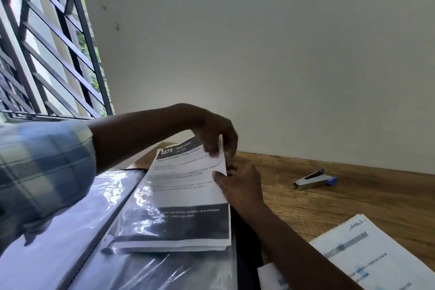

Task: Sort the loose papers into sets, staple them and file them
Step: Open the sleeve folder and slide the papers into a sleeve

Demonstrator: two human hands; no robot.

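A set of printed papers (186,186) with dark header and footer bands lies partly inside a clear sleeve of an open display folder (113,238) at the lower left. My left hand (216,134) reaches over from the left and pinches the set's upper right corner. At the set's right edge my right hand (237,183) holds the paper, thumb on top and fingers behind. A silver stapler (314,180) with a blue end lies on the wooden table (329,200) to the right, apart from both hands.
More loose printed papers (367,256) lie at the lower right corner, with another sheet (270,278) beside my right forearm. A plain white wall rises directly behind the table. A barred window (47,49) fills the upper left.
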